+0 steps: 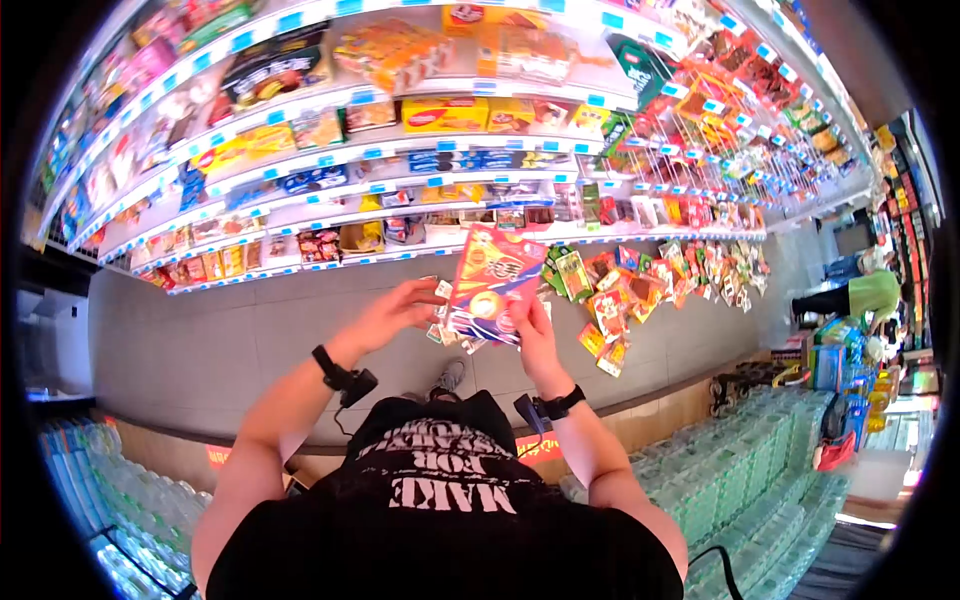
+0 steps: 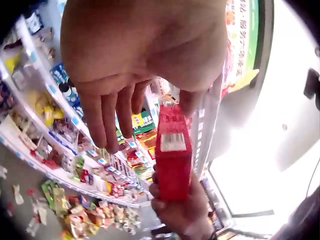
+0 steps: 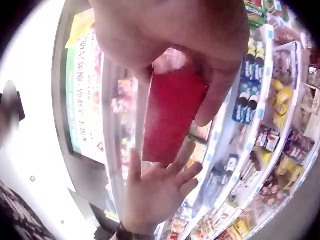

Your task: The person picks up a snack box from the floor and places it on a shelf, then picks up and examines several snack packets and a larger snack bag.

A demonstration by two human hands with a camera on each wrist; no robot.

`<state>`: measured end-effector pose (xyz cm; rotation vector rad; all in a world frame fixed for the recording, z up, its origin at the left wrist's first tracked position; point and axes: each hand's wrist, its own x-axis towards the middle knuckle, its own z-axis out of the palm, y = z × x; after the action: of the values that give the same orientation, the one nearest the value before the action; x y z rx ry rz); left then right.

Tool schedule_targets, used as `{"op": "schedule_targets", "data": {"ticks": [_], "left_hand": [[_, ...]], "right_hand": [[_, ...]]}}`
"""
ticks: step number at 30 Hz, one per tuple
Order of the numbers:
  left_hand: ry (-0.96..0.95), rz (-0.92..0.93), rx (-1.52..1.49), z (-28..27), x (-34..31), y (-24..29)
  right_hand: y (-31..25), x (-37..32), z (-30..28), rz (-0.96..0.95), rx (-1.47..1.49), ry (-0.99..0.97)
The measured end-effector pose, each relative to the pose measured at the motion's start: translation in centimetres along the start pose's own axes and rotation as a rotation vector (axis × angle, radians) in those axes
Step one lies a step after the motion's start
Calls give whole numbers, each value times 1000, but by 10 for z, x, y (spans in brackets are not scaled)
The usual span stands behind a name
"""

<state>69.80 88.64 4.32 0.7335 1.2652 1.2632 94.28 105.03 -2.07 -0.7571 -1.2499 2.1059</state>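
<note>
A red snack box (image 1: 490, 280) with colourful printing is up in front of the body, its front face showing in the head view. My right hand (image 1: 537, 340) grips its lower right side, thumb over the front. In the left wrist view a narrow red side of the same box (image 2: 173, 170) shows a white barcode label. My left hand (image 1: 398, 308) is at the box's left side, fingers extended; its fingers (image 2: 109, 120) hang straight in the left wrist view. Seen from the right wrist, the left hand (image 3: 155, 192) is spread close beneath the plain red side of the box (image 3: 172, 115).
Shelves of packaged snacks (image 1: 445, 115) with blue price tags curve across the front. A heap of loose snack packets (image 1: 640, 285) lies on the grey floor (image 1: 230, 340). Stacked bottled water (image 1: 720, 480) stands behind at the right. A person in a green top (image 1: 875, 292) is farther right.
</note>
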Motion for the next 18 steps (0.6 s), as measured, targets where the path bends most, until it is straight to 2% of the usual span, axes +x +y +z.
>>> {"op": "schedule_targets", "data": {"ticks": [1,2,4,5,8,12,15,17,18], "left_hand": [[-26,-33,-144,7,-20,2],[-7,-24,-134,10,-37,3],[31,-4,-121,10,-64,1],[116,13,-95,9,-79,-6],[169,21,-164,6,-132,-21],[261,31,-168,3,-196,-33],[336,93,-166,-1,-232,-46],[394,130,-182,-1,-254,-45],[433,137,-193,-1,-264,-47]], "right_hand": [[9,-8,11,-33,-119,-48],[17,-17,23,-72,-237,-91],[-6,-39,67,8,-264,-168],[-17,-53,94,55,-124,-157],[25,-71,95,132,-134,-214],[45,-83,107,243,-147,-380],[113,-59,85,180,-281,-484],[12,-108,176,248,-409,-550],[36,-99,170,196,-465,-589]]}}
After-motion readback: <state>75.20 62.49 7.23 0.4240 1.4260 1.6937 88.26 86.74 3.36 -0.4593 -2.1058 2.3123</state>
